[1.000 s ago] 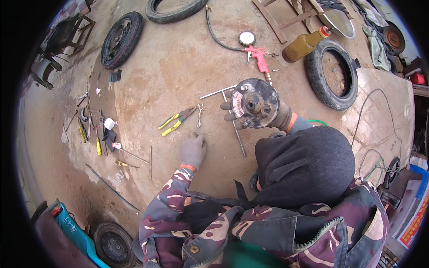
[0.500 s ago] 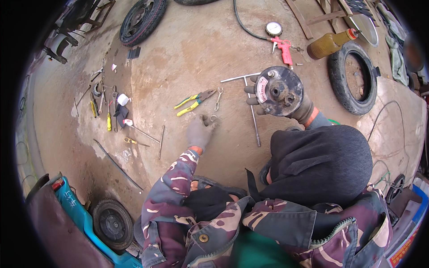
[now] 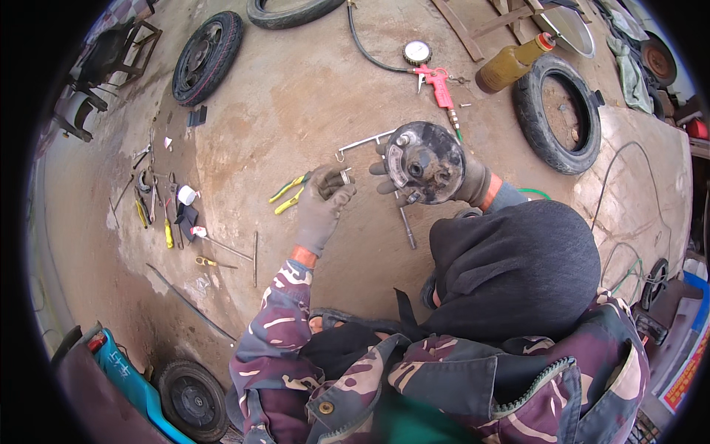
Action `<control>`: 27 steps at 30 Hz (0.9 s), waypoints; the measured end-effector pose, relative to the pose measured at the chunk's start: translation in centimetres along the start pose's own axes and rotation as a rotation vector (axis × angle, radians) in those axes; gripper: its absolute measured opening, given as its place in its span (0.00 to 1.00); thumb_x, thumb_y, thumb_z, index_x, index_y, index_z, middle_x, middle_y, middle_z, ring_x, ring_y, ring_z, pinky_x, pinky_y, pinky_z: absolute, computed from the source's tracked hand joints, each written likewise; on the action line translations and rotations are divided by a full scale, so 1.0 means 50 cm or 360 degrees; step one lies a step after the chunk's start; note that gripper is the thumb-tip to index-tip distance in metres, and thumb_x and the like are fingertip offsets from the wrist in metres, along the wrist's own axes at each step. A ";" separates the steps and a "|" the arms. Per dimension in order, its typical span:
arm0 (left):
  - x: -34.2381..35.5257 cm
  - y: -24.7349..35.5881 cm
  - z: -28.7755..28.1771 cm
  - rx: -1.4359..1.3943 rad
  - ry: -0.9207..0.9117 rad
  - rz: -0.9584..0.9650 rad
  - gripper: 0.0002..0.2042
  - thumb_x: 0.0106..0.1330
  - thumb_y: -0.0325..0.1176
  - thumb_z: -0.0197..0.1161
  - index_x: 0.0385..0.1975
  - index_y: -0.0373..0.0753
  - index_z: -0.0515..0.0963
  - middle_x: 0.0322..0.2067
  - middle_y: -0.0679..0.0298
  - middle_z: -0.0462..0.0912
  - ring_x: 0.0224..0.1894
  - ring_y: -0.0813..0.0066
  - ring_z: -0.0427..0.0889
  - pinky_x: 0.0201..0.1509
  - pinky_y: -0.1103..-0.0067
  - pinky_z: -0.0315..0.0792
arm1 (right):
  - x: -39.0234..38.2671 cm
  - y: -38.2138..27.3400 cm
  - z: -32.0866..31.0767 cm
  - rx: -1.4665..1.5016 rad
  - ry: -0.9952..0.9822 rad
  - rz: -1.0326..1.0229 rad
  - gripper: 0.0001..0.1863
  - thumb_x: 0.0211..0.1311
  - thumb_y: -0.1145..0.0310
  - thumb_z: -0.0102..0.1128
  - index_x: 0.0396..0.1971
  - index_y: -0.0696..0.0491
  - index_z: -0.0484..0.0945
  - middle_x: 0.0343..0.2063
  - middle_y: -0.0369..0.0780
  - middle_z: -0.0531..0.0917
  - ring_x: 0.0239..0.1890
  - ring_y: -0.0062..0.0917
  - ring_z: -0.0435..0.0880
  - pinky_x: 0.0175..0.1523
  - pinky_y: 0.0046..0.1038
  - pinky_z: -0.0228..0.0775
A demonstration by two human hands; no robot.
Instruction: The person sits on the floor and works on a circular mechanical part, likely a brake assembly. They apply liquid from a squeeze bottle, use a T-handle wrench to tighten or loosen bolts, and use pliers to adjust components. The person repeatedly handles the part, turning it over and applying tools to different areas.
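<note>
My gloved left hand [image 3: 322, 211] is closed in a pinch over the yellow-handled pliers [image 3: 291, 194], holding a small metal piece [image 3: 345, 177] whose shape is partly hidden. My gloved right hand [image 3: 473, 185] grips a dirty round metal brake plate [image 3: 433, 159] from beneath, its hub face up, fingertips showing at the left. Beyond and partly under the plate lies a T-handle wrench [image 3: 407, 226]. A red inflator gun with round gauge [image 3: 438, 85] rests farther forward. Scattered tools, including a yellow screwdriver [image 3: 168, 233] and a white container [image 3: 188, 195], lie left.
Tyres [image 3: 555, 159] lie right and at the far edge; a wheel [image 3: 196, 70] lies far left. A yellow liquid bottle [image 3: 499, 66] stands near a wooden frame [image 3: 462, 37]. Cables and hose [image 3: 362, 48] cross the floor. A teal vehicle body part [image 3: 129, 377] is at lower left.
My left hand has moved forward to the spot beside the pliers and now pinches a small metal piece. The brake plate stays in my right hand; the view has shifted slightly.
</note>
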State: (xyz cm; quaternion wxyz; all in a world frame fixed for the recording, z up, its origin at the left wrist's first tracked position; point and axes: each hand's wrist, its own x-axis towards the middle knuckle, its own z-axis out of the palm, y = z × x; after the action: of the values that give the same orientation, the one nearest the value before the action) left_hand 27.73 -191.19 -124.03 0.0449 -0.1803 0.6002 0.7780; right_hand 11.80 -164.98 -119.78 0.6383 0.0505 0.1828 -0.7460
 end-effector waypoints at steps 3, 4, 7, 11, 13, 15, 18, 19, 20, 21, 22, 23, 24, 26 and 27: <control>0.000 0.102 0.020 0.0143 -0.0073 0.0203 0.23 0.68 0.23 0.73 0.63 0.35 0.80 0.46 0.64 0.86 0.45 0.78 0.85 0.49 0.80 0.81 | 0.000 0.001 0.015 -0.0088 0.0021 0.0051 0.39 0.85 0.42 0.38 0.79 0.58 0.62 0.74 0.61 0.69 0.70 0.62 0.77 0.64 0.63 0.80; -0.003 0.134 0.027 0.0264 -0.0092 0.0216 0.23 0.67 0.23 0.73 0.62 0.35 0.81 0.46 0.64 0.86 0.44 0.78 0.85 0.49 0.80 0.81 | 0.002 0.004 0.019 0.0120 -0.0040 0.0108 0.39 0.85 0.42 0.37 0.79 0.58 0.62 0.74 0.61 0.69 0.70 0.61 0.77 0.64 0.64 0.80; -0.019 0.207 0.055 0.0611 -0.0136 0.0407 0.22 0.63 0.24 0.75 0.59 0.37 0.84 0.44 0.62 0.86 0.43 0.76 0.85 0.48 0.78 0.81 | -0.001 0.013 0.033 -0.0121 -0.0118 0.0071 0.38 0.85 0.42 0.38 0.78 0.58 0.64 0.75 0.60 0.69 0.70 0.61 0.77 0.63 0.64 0.81; -0.024 0.251 0.090 0.1002 -0.0209 0.0711 0.22 0.63 0.25 0.76 0.59 0.39 0.86 0.40 0.63 0.84 0.38 0.75 0.83 0.45 0.78 0.79 | -0.009 0.021 0.054 -0.0373 0.0109 0.0108 0.34 0.85 0.44 0.43 0.75 0.54 0.70 0.68 0.56 0.78 0.62 0.58 0.85 0.56 0.61 0.87; -0.020 0.257 0.098 0.1085 -0.0232 0.0709 0.21 0.63 0.25 0.76 0.58 0.40 0.87 0.41 0.60 0.85 0.39 0.72 0.85 0.46 0.77 0.80 | -0.013 0.025 0.066 -0.0398 0.0164 0.0093 0.31 0.83 0.48 0.49 0.72 0.55 0.72 0.63 0.55 0.82 0.58 0.57 0.88 0.51 0.58 0.89; -0.017 0.255 0.103 0.1141 -0.0255 0.0737 0.21 0.62 0.26 0.77 0.57 0.41 0.87 0.42 0.58 0.85 0.40 0.69 0.87 0.46 0.75 0.80 | -0.017 0.025 0.078 -0.0323 0.0106 0.0066 0.29 0.82 0.55 0.55 0.70 0.60 0.72 0.61 0.58 0.83 0.58 0.61 0.87 0.51 0.60 0.89; -0.014 0.244 0.111 0.1189 -0.0279 0.0781 0.22 0.61 0.26 0.78 0.58 0.41 0.87 0.43 0.57 0.86 0.43 0.66 0.89 0.48 0.74 0.81 | -0.018 0.029 0.095 -0.0423 0.0254 0.0143 0.26 0.80 0.59 0.59 0.69 0.58 0.73 0.60 0.55 0.84 0.57 0.56 0.88 0.49 0.54 0.91; -0.014 0.241 0.113 0.1203 -0.0285 0.0789 0.22 0.61 0.26 0.78 0.58 0.41 0.87 0.44 0.56 0.87 0.43 0.65 0.89 0.48 0.73 0.81 | -0.019 0.030 0.100 -0.0484 0.0169 0.0114 0.26 0.80 0.60 0.59 0.69 0.58 0.73 0.60 0.54 0.84 0.57 0.55 0.89 0.49 0.52 0.91; -0.013 0.238 0.115 0.1222 -0.0298 0.0769 0.23 0.61 0.26 0.78 0.58 0.41 0.87 0.44 0.56 0.87 0.44 0.64 0.89 0.48 0.72 0.81 | -0.021 0.031 0.103 -0.0588 0.0176 0.0111 0.25 0.80 0.61 0.59 0.69 0.58 0.73 0.60 0.54 0.84 0.58 0.54 0.89 0.49 0.51 0.92; -0.013 0.235 0.117 0.1261 -0.0290 0.0804 0.23 0.61 0.26 0.77 0.58 0.41 0.86 0.45 0.55 0.87 0.44 0.63 0.89 0.48 0.72 0.81 | -0.023 0.032 0.105 -0.0654 0.0107 0.0077 0.25 0.80 0.62 0.60 0.69 0.57 0.73 0.60 0.53 0.85 0.58 0.52 0.89 0.49 0.49 0.92; -0.012 0.234 0.118 0.1305 -0.0289 0.0810 0.23 0.61 0.26 0.77 0.58 0.41 0.86 0.45 0.55 0.87 0.45 0.62 0.89 0.49 0.71 0.81 | -0.022 0.035 0.105 -0.0790 0.0021 -0.0004 0.24 0.79 0.65 0.61 0.69 0.56 0.73 0.61 0.51 0.85 0.58 0.51 0.89 0.50 0.48 0.92; -0.012 0.233 0.118 0.1350 -0.0287 0.0817 0.23 0.61 0.25 0.77 0.58 0.42 0.86 0.45 0.55 0.87 0.45 0.60 0.89 0.49 0.70 0.82 | -0.022 0.036 0.104 -0.0741 0.0136 0.0056 0.26 0.78 0.63 0.63 0.70 0.56 0.73 0.61 0.51 0.84 0.57 0.51 0.90 0.49 0.48 0.93; -0.012 0.234 0.119 0.1376 -0.0287 0.0799 0.22 0.61 0.25 0.77 0.57 0.42 0.86 0.45 0.54 0.87 0.45 0.59 0.89 0.49 0.70 0.82 | -0.021 0.037 0.102 -0.0670 0.0159 0.0079 0.27 0.77 0.61 0.64 0.70 0.55 0.74 0.61 0.51 0.84 0.56 0.51 0.90 0.47 0.47 0.93; -0.012 0.234 0.120 0.1417 -0.0281 0.0775 0.22 0.61 0.25 0.77 0.57 0.42 0.86 0.46 0.54 0.87 0.46 0.57 0.89 0.49 0.69 0.82 | -0.019 0.036 0.094 -0.0523 0.0170 0.0133 0.29 0.76 0.59 0.66 0.71 0.54 0.74 0.61 0.51 0.84 0.55 0.51 0.90 0.45 0.47 0.94; -0.012 0.235 0.120 0.1421 -0.0286 0.0758 0.22 0.61 0.25 0.77 0.57 0.42 0.86 0.46 0.54 0.87 0.46 0.57 0.89 0.50 0.69 0.82 | -0.017 0.035 0.090 -0.0445 0.0158 0.0164 0.29 0.76 0.59 0.66 0.71 0.54 0.73 0.61 0.51 0.84 0.56 0.52 0.90 0.45 0.48 0.94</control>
State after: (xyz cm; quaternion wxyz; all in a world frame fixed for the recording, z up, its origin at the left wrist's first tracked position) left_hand 23.59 -188.64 -111.77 -0.0096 0.0658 0.8921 0.4469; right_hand 14.35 -165.89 -115.71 0.6667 0.0072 0.3134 -0.6762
